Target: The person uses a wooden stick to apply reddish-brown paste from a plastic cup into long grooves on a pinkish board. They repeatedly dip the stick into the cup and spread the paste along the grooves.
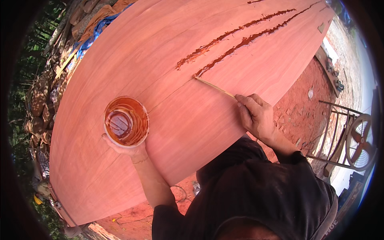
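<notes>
A thin wooden stick (216, 87) slanted over a broad pinkish wood panel (100, 176), its tip touching the near end of a ragged reddish-brown bead (246, 41). The right hand (258, 115) pinched the stick's other end, thumb and fingers closed on it; a jerk in that light grip could have smeared the bead sideways, and hard pressing might have snapped the stick. The left hand (130, 150) cupped a round tub (142, 112) over the panel, its fingers mostly hidden, so I could not tell how far they curled. The tub was coated inside with glossy amber-brown stuff; a tipping wrist might have slopped some onto bare wood. A second bead (224, 37) ran alongside the first, where a careless reach by the right forearm (288, 146) could have dragged through it. Past the panel's right edge lay reddish ground (296, 128) and a round fan (362, 140); any draught from it might have blown grit onto a tacky surface.
</notes>
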A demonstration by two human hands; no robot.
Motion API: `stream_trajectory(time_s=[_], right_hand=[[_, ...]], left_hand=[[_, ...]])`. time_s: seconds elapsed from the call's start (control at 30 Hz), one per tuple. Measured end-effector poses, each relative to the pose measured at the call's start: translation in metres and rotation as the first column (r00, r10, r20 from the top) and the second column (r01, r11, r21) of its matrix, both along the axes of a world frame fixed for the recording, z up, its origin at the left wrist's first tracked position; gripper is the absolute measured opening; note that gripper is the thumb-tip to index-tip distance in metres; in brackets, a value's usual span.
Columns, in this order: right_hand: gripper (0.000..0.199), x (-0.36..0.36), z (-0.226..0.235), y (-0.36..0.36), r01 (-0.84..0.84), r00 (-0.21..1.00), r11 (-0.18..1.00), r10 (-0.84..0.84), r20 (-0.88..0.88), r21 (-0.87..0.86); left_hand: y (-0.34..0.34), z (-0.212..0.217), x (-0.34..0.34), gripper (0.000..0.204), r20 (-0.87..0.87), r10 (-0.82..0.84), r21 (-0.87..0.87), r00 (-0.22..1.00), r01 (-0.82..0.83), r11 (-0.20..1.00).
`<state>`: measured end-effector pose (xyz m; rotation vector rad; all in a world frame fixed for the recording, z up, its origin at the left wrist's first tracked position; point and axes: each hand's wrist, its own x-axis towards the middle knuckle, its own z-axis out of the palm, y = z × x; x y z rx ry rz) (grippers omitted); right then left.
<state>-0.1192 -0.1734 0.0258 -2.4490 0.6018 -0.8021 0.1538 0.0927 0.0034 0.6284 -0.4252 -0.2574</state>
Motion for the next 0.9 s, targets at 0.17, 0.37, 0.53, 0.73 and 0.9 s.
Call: stream_trajectory(time_s=[0.17,0.37,0.53,0.73,0.9], right_hand=[[0.024,0.003,0.003,0.008,-0.126,0.992,0.992,0.127,0.014,-0.03],[0.02,0.011,-0.002,0.005,-0.092,0.987,0.977,0.064,0.145,0.193],[0.018,0.012,0.004,-0.003,-0.035,0.997,0.791,-0.013,0.073,0.611],[0.022,0.022,0.025,-0.017,-0.218,0.971,0.689,0.081,0.226,0.691],[0.021,0.02,0.021,-0.023,-0.125,0.991,0.642,0.05,0.121,0.756]], left_hand=[[-0.002,-0.002,-0.001,0.067,-0.121,0.179,0.119,0.976,-0.165,0.979],[0.001,-0.003,0.002,0.066,-0.05,-0.017,-0.018,0.999,0.017,1.0],[0.007,-0.006,0.002,0.064,-0.106,-0.072,-0.051,0.992,0.067,0.996],[0.015,-0.008,0.003,0.058,-0.07,0.071,0.129,0.995,-0.062,0.99],[0.01,-0.004,-0.001,0.057,-0.122,-0.082,-0.019,0.989,0.08,0.997]])
